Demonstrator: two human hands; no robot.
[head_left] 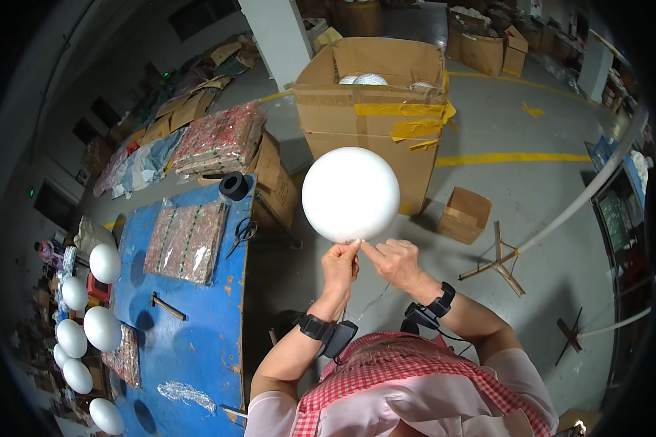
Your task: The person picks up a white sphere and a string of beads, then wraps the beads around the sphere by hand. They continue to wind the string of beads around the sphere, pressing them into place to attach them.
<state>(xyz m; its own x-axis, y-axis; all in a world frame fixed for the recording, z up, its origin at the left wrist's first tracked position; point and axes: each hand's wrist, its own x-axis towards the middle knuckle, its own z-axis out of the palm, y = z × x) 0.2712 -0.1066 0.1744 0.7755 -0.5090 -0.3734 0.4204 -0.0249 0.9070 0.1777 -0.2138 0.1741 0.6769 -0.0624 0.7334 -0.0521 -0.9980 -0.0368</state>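
Item: white foam ball (pixel 350 194), large, smooth, held up in the air above both hands, in front of an open cardboard box (pixel 372 109) patched with yellow tape.
Left hand (pixel 340 267): grip closed, fingertips pinched at the ball's underside.
Right hand (pixel 395 261): fingers mostly curled, index finger touching the ball's lower edge just beside the left fingertips; whether it grasps anything cannot be told.
Blue bench (pixel 197 328), to the person's left: more white balls (pixel 102 328) along its far edge, a sheet of patterned paper (pixel 186 240), scissors (pixel 244 233), a roll of black tape (pixel 234 186).
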